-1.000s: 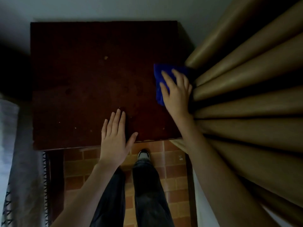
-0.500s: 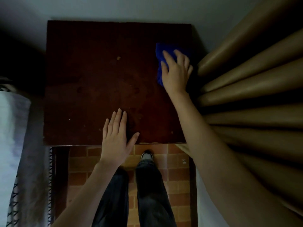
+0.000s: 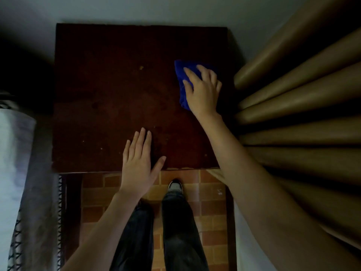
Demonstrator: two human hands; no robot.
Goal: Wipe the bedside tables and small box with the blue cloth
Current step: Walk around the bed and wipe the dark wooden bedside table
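Observation:
A dark brown bedside table (image 3: 109,98) fills the middle of the head view, seen from above. The blue cloth (image 3: 181,75) lies on its right side, crumpled, partly hidden under my right hand (image 3: 203,90), which presses down on it with fingers spread over the fabric. My left hand (image 3: 139,163) rests flat on the table's near edge, fingers together, thumb out, holding nothing. A few pale specks dot the tabletop. No small box is in view.
Tan curtain folds (image 3: 302,106) hang close against the table's right side. A bed with light bedding (image 3: 17,173) lies at the left. My legs and a shoe (image 3: 175,186) stand on brick-patterned floor (image 3: 211,202) below the table. A pale wall runs behind.
My right hand first slid the cloth away along the right edge, then drew it back a little and slightly left. My left hand stayed put on the near edge.

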